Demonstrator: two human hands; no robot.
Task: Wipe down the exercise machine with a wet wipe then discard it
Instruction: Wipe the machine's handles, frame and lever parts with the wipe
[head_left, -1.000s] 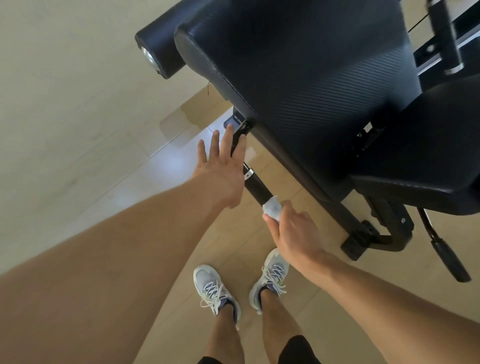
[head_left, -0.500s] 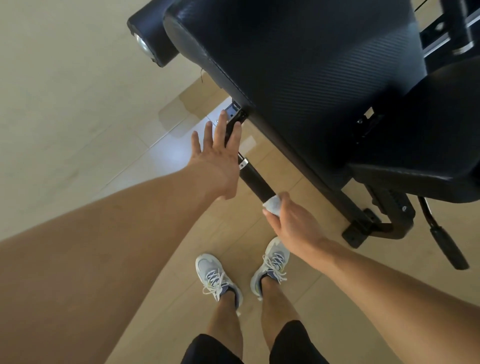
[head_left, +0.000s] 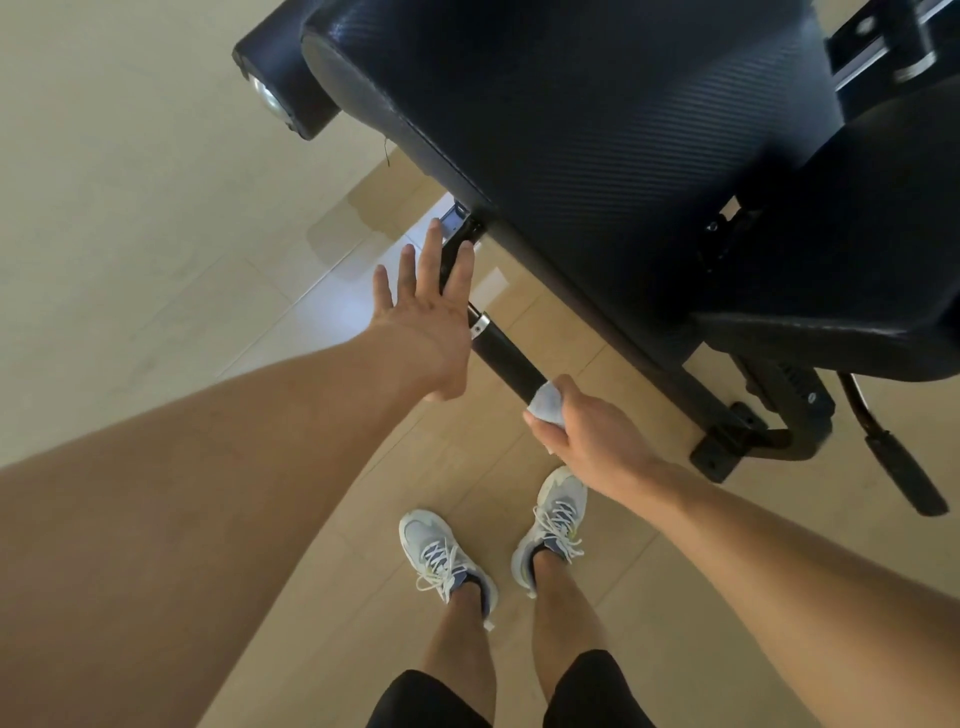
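- Since half a second ago, hardly anything has shifted: the view has tipped slightly, and both of my hands stay where they were on the black handle (head_left: 506, 358).
- My left hand (head_left: 426, 322) is spread flat, fingers straight and slightly apart, lying against the upper stretch of the handle just above its silver collar (head_left: 480, 323).
- My right hand (head_left: 587, 431) is curled around a crumpled white wet wipe (head_left: 546, 406), pinching it between thumb and fingers and pressing it to the lower end of the handle (only a small bunch of the wipe shows past my thumb).
- The exercise machine (head_left: 597, 130) fills the top right: a big black padded backrest with a textured cover, and a darker seat pad (head_left: 857, 322) lower to the right.
- A black roller with a shiny end cap (head_left: 270, 98) sticks out at the top left of the backrest.
- The machine's black foot (head_left: 727, 447) sits on the pale tiled floor (head_left: 130, 208), to the right of my right hand.
- My light sneakers (head_left: 447, 561) stand on the floor below both hands.
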